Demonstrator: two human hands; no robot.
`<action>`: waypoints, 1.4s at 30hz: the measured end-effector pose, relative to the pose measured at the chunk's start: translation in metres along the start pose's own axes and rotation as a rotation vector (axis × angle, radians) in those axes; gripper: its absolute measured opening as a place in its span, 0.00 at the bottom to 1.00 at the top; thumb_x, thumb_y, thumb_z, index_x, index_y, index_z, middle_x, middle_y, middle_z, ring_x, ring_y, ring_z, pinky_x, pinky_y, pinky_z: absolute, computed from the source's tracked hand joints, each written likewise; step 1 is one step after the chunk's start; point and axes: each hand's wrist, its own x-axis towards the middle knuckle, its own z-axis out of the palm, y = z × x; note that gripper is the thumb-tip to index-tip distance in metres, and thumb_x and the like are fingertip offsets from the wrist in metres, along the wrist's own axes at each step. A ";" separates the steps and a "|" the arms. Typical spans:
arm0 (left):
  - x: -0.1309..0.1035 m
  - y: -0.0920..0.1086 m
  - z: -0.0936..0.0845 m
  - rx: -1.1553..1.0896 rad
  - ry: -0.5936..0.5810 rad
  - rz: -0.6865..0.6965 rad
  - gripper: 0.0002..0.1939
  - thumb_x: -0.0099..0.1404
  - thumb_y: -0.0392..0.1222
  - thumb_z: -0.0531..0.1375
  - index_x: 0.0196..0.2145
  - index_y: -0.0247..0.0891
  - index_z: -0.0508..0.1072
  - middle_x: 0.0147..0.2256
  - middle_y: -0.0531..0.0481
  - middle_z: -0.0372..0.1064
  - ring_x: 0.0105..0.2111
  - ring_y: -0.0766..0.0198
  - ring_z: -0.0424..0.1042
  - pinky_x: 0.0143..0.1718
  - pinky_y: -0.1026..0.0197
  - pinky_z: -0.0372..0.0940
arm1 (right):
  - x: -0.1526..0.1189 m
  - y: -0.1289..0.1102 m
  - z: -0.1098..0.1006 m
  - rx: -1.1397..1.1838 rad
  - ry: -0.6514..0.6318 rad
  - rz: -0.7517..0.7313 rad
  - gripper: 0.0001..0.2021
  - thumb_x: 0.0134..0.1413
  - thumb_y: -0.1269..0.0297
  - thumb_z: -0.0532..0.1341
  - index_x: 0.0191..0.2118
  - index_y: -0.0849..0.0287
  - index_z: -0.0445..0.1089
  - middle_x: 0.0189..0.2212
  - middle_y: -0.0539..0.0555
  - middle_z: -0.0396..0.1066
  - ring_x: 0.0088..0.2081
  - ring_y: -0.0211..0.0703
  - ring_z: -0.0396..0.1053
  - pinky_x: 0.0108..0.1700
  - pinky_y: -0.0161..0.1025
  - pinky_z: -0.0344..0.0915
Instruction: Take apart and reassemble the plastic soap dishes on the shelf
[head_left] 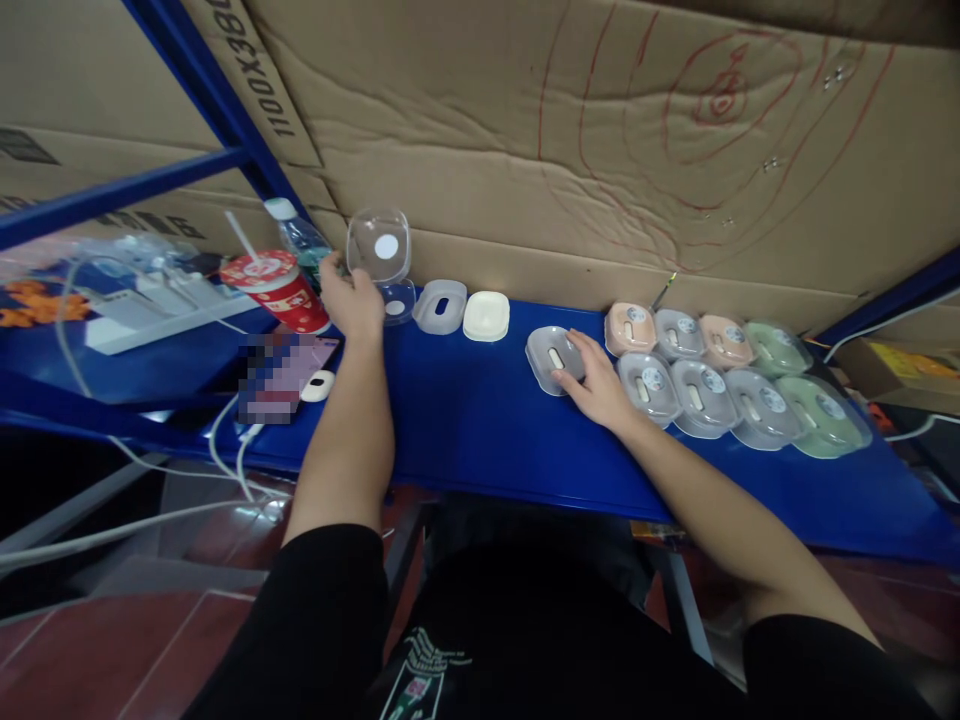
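Observation:
My left hand (355, 303) is closed on the lower left edge of a clear, rounded-square plastic cover (369, 240) with a white round patch, tilted up near the cardboard. Below it on the table lies another clear cover (396, 300). To the right sit a grey lid with an oval slot (439, 310) and a cream rounded-square piece (487, 315). My right hand (598, 385) grips the right side of a grey lidded box (546, 372) standing on the table, thumb in front and fingers behind. This box has a pale oval piece on top.
Two rows of peach, grey and green boxes (701, 400) with round stickers stand on the blue table (480, 430) at right. At left are a red cup with a straw (289, 300), a bottle (296, 230), a phone (296, 370), an earbud case (317, 386) and a power strip (150, 315).

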 end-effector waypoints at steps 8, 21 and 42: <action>-0.006 -0.036 0.007 0.252 0.010 -0.327 0.16 0.73 0.44 0.62 0.52 0.30 0.75 0.55 0.33 0.76 0.61 0.38 0.72 0.60 0.35 0.62 | -0.004 0.010 0.008 -0.158 -0.177 0.110 0.41 0.64 0.33 0.61 0.72 0.56 0.64 0.78 0.66 0.50 0.79 0.76 0.43 0.75 0.74 0.47; 0.000 -0.027 0.015 -0.128 0.148 -0.047 0.13 0.76 0.47 0.56 0.38 0.35 0.70 0.22 0.57 0.57 0.48 0.59 0.71 0.42 0.50 0.47 | -0.001 0.015 0.011 0.048 -0.009 0.017 0.30 0.63 0.39 0.66 0.63 0.52 0.77 0.70 0.62 0.68 0.74 0.69 0.59 0.75 0.72 0.53; -0.146 0.092 0.071 -0.688 -1.033 0.022 0.50 0.62 0.46 0.74 0.73 0.41 0.54 0.29 0.56 0.73 0.19 0.71 0.65 0.22 0.65 0.60 | 0.003 0.000 -0.001 0.189 0.135 -0.069 0.30 0.67 0.39 0.63 0.67 0.46 0.73 0.67 0.56 0.73 0.70 0.60 0.68 0.75 0.68 0.56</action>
